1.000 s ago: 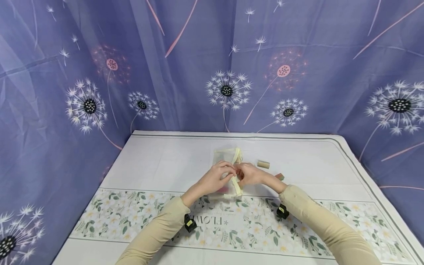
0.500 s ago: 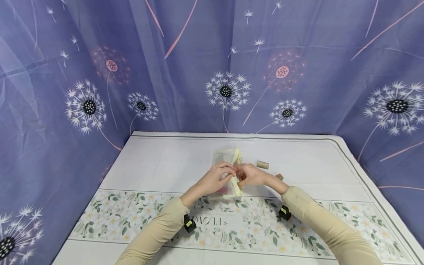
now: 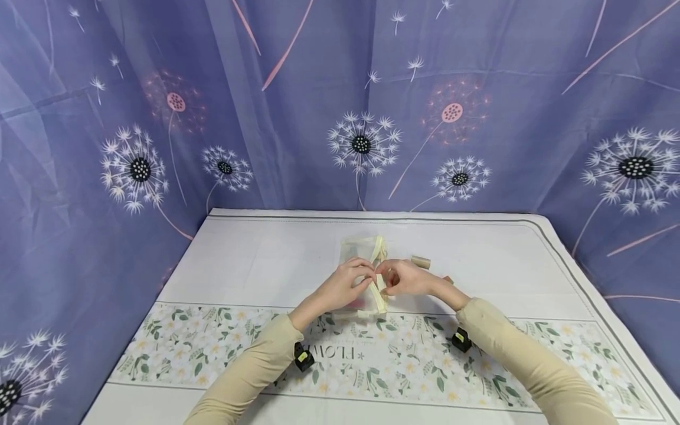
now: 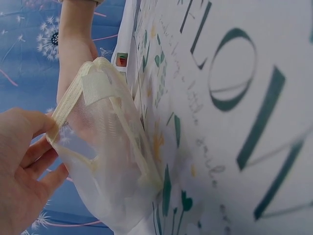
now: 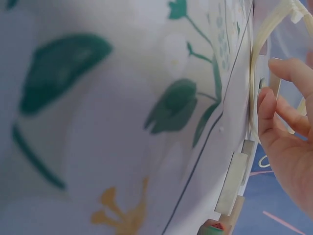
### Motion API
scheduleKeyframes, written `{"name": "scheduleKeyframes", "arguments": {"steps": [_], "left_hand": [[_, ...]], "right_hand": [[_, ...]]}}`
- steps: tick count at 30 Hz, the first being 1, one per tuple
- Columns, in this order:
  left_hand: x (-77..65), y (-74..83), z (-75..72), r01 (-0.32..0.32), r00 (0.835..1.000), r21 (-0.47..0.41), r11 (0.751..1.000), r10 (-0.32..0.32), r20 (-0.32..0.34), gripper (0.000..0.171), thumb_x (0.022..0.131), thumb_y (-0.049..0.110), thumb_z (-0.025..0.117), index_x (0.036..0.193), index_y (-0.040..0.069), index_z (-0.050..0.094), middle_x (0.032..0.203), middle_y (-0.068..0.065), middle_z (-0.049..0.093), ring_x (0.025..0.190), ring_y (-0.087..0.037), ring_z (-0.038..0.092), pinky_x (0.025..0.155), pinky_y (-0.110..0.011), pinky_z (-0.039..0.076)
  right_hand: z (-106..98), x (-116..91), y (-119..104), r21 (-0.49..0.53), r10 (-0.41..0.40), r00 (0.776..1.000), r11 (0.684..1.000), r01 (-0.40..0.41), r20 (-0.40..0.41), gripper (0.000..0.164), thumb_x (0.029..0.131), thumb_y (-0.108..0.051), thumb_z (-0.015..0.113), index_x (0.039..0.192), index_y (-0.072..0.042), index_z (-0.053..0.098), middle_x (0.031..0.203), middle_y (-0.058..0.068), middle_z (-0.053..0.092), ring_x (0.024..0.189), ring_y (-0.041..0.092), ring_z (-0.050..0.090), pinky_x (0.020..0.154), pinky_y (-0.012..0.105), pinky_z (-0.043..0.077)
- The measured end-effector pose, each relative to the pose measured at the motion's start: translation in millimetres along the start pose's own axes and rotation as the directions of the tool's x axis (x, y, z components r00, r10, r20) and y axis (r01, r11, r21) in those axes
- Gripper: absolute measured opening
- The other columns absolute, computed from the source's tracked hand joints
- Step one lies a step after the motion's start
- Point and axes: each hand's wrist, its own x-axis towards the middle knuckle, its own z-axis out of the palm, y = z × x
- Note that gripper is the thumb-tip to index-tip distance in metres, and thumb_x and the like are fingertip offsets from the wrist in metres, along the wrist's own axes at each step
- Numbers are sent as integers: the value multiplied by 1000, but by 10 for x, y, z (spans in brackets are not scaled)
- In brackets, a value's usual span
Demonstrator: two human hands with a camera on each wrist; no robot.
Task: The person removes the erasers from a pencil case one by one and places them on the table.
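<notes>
A see-through mesh pouch [image 3: 356, 248] with a pale yellow zipper edge lies on the table, its mouth facing right. My left hand [image 3: 345, 286] pinches that edge between thumb and fingers, as the left wrist view shows on the zipper band [image 4: 67, 108]. At the mouth, my right hand [image 3: 406, 278] has thumb and fingers curled together. Between them a small pale block [image 5: 275, 84] shows edge-on in the right wrist view, mostly covered by the fingers. Something pinkish-red shows through the mesh under the left hand.
Right of the pouch lies a tan block [image 3: 421, 262]. Another reddish block [image 3: 448, 279] is partly hidden behind the right wrist. In the right wrist view several wooden blocks [image 5: 231, 183] lie together, one with a watermelon picture [image 5: 213, 227]. A purple dandelion curtain [image 3: 297, 147] surrounds the table.
My right hand has drawn slightly right, and a cream-coloured piece now shows between it and the left hand. The left hand keeps its place on the pouch edge.
</notes>
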Motion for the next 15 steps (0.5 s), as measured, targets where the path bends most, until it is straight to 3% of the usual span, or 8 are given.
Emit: {"name": "scheduleKeyframes", "arguments": {"steps": [15], "left_hand": [[5, -20, 17, -14, 1000, -8, 1000, 14, -2, 13, 98, 14, 58, 102, 12, 70, 123, -10, 62, 119, -20, 54, 101, -34, 50]], "right_hand": [[-27, -77, 66, -3, 5, 999, 1000, -5, -48, 43, 82, -21, 78, 119, -8, 59, 77, 0, 64, 65, 7, 61, 60, 24, 55]]}}
